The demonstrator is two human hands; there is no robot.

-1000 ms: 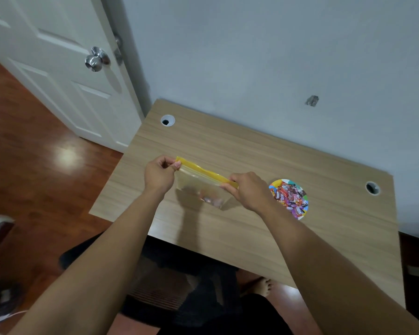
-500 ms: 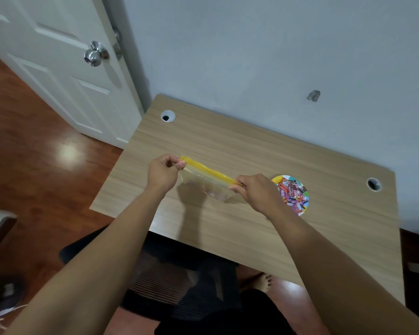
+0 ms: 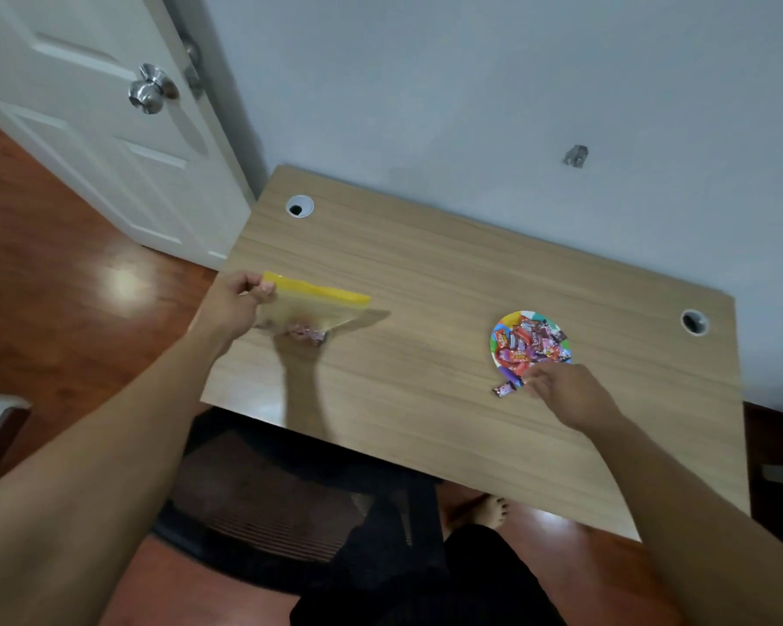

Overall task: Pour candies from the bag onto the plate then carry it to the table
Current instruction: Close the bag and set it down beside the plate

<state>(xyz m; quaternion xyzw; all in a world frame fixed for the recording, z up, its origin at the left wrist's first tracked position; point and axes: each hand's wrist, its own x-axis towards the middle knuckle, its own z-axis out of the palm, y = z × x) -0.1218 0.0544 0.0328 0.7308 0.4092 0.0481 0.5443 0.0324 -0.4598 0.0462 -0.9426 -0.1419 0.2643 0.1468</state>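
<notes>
A clear zip bag (image 3: 310,311) with a yellow seal strip hangs at the desk's left side. My left hand (image 3: 233,302) pinches its left top corner, and a few candies lie in its bottom. The colourful plate (image 3: 500,329), heaped with wrapped candies (image 3: 532,343), sits right of the middle. Two loose candies (image 3: 507,385) lie on the desk just in front of the plate. My right hand (image 3: 563,390) reaches toward them with fingers extended, its fingertips right beside the purple one, nothing visibly held.
The wooden desk (image 3: 426,399) stands against a grey wall, with cable holes at its back left (image 3: 299,206) and right (image 3: 694,322). A white door (image 3: 109,128) is at the left. A black chair (image 3: 290,512) stands under the desk's front edge.
My right hand has let go of the bag and moved right to the plate's front edge. My left hand has carried the bag leftward.
</notes>
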